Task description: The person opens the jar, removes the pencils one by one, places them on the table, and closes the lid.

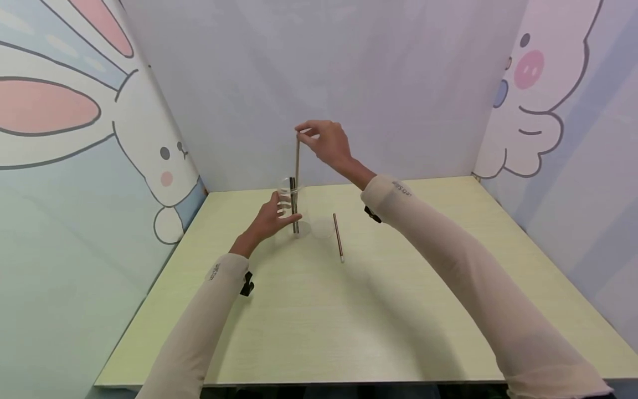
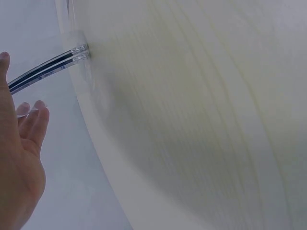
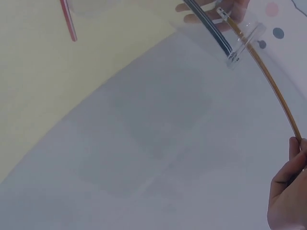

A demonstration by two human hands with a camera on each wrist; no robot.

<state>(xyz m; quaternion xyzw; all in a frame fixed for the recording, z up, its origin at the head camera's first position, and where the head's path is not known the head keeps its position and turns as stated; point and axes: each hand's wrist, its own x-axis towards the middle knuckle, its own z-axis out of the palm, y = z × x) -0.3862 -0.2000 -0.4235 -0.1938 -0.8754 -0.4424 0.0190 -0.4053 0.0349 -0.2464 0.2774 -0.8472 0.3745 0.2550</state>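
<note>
My left hand (image 1: 269,219) holds an upright clear cylindrical container (image 1: 303,228), thumb in front and fingers behind it. Two dark pencils (image 1: 293,208) stand inside, and their eraser ends (image 2: 80,51) show in the left wrist view. Above the container, my right hand (image 1: 329,145) pinches a tan pencil (image 1: 297,160) by its upper end. That pencil points down, and its eraser end (image 3: 223,14) is inside the container's mouth (image 3: 256,34) in the right wrist view.
On the table (image 1: 279,332), right of the container, lies a dark red pencil (image 1: 338,238) with a white tip. Beside it is a clear round disc (image 1: 323,228), perhaps a lid. A pale wall (image 1: 239,111) stands behind, with cartoon side panels.
</note>
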